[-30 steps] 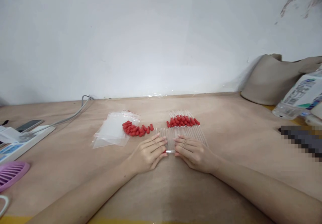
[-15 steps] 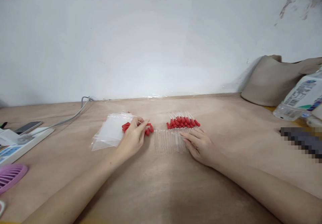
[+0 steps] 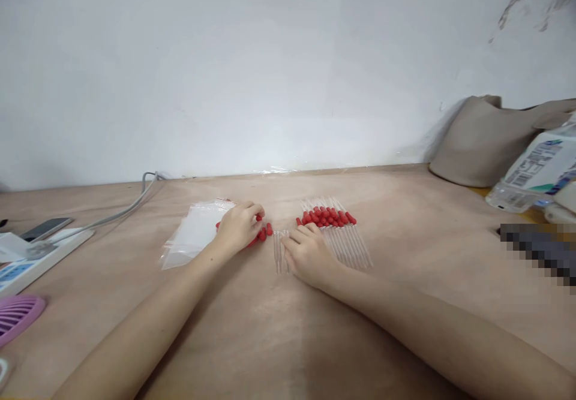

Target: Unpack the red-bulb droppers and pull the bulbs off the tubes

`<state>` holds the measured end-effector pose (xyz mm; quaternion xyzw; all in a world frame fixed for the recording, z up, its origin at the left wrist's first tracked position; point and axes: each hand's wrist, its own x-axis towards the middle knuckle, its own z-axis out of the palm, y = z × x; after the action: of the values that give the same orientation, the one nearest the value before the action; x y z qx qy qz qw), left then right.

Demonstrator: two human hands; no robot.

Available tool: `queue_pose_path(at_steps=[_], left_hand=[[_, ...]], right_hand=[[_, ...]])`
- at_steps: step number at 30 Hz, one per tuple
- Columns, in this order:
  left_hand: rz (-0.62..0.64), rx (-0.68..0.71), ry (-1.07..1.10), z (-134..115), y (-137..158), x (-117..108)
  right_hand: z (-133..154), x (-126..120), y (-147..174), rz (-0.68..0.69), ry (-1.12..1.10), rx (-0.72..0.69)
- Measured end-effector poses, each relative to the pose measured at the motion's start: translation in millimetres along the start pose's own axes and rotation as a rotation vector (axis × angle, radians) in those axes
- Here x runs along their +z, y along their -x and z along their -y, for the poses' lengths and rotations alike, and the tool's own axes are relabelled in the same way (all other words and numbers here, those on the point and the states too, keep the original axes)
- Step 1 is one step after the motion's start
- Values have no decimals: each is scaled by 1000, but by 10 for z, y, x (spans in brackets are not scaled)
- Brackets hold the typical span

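Note:
My left hand (image 3: 240, 227) is over a small heap of red rubber dropper bulbs (image 3: 261, 235), its fingertips pinched on one red bulb at their edge. My right hand (image 3: 311, 255) rests low over a row of clear glass dropper tubes (image 3: 348, 247), with fingers closed at a tube near the left end of the row; the palm hides the middle tubes. Behind the row lies a batch of droppers with red bulbs (image 3: 326, 215) fitted, their pale tips pointing toward the wall.
Clear zip bags (image 3: 186, 241) lie left of the bulbs. Farther left are a power strip (image 3: 67, 245) with a grey cable, a phone (image 3: 47, 229) and a purple slatted object (image 3: 20, 316). At right stand a beige bag-like object (image 3: 472, 142) and a labelled plastic pack (image 3: 535, 163).
My right hand has moved left along the tube row, uncovering the tubes at its right end. My left hand has shifted slightly, its fingers now curled down at the red bulbs.

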<state>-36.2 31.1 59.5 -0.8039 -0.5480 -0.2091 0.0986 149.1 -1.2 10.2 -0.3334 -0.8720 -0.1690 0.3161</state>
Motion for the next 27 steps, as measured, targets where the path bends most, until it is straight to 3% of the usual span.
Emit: queue_pose_path(at_steps=[13, 22, 27], left_hand=[[220, 1, 81, -24, 37, -71], [310, 19, 56, 22, 23, -120], [289, 15, 60, -3, 22, -161]], right_hand=[[120, -94, 26, 100, -111, 25], [95, -64, 52, 140, -146, 2], [88, -70, 53, 108, -171, 8]])
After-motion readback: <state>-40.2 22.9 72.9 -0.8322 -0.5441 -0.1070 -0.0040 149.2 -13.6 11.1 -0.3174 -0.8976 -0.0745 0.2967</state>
